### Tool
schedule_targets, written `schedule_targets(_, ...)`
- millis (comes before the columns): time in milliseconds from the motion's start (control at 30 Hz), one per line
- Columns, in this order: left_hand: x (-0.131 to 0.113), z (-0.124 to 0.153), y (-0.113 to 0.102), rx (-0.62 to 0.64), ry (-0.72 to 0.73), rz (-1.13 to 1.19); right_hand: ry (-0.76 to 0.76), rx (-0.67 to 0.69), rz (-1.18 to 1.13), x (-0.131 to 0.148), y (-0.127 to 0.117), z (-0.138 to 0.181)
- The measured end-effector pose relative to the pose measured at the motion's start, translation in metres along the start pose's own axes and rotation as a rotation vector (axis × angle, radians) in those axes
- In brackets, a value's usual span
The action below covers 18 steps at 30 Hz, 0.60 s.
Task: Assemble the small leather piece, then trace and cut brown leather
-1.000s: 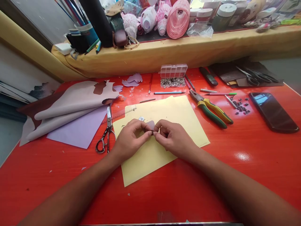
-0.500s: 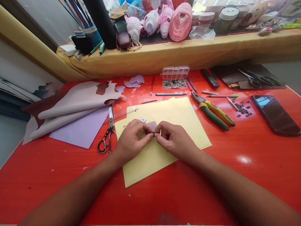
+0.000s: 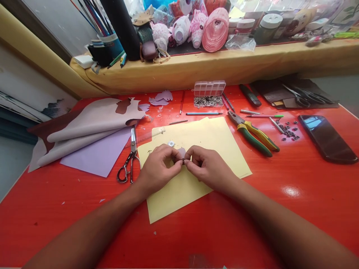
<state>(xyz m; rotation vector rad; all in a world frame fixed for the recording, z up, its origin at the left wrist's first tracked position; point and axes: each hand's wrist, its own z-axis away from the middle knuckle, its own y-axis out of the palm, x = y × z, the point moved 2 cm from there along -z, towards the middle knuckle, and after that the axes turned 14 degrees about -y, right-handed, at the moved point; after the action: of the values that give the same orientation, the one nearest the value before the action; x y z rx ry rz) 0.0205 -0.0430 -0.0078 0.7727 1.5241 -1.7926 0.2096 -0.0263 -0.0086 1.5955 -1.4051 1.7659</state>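
Red tabletop [image 3: 84, 216]: glossy, backed by a ledge [image 3: 202, 65] draped in yellow cloth.
Yellow sheet [image 3: 179, 201]: flat on the tabletop, beneath both hands.
Small piece [image 3: 181, 152]: grey-lilac with a dark edge, over the sheet, between the two hands.
Left hand [image 3: 160, 167]: thumb and finger pinched together on the piece.
Right hand [image 3: 206, 167]: likewise pinched on it, just beside the left fingertips; exact contact too small to tell.
Metal disc [image 3: 171, 143]: on the sheet, just beyond the left hand.
Shears [image 3: 133, 146]: near the left wrist.
Pliers [image 3: 250, 139]: right of the sheet, handles toward the person.
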Motion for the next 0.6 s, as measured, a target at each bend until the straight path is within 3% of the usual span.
schedule_targets(200, 0.001, -0.002, -0.003, 0.002, -0.072, 0.102, 0.043, -0.026, -0.102, 0.000, -0.004, 0.000)
schedule_targets(467, 0.013, -0.007, -0.002, 0.016, -0.178, 0.364, 0.106, -0.320, -0.162, -0.008, -0.037, -0.005)
schedule_targets(600, 0.017, -0.008, 0.000, 0.045, -0.171, 0.403, 0.118, -0.228, -0.042, -0.009, -0.045, -0.003)
